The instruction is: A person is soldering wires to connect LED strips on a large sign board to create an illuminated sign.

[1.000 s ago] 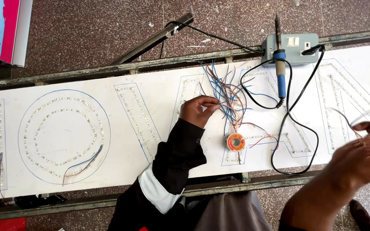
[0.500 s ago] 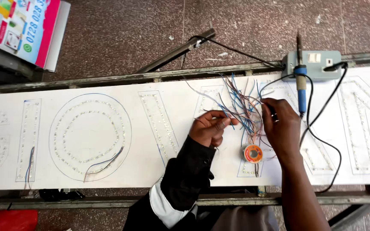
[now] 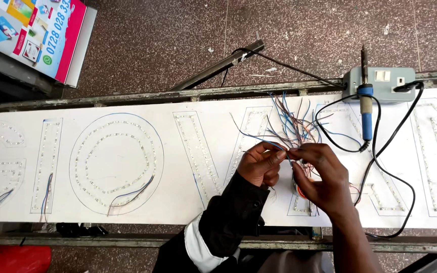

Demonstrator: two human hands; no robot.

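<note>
Thin wires (image 3: 292,126), pinched between the left hand (image 3: 260,164) and right hand (image 3: 319,177), could tangle or snap if tugged, with the soldering iron (image 3: 365,106) just beyond the right hand.

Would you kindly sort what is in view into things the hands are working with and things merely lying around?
In use:
- left hand and right hand, pinching thin wires
- bundle of coloured wires
- white sign panel with dotted letter outlines

Lying about:
- blue-handled soldering iron
- grey socket box
- metal bar on floor
- printed poster
</note>
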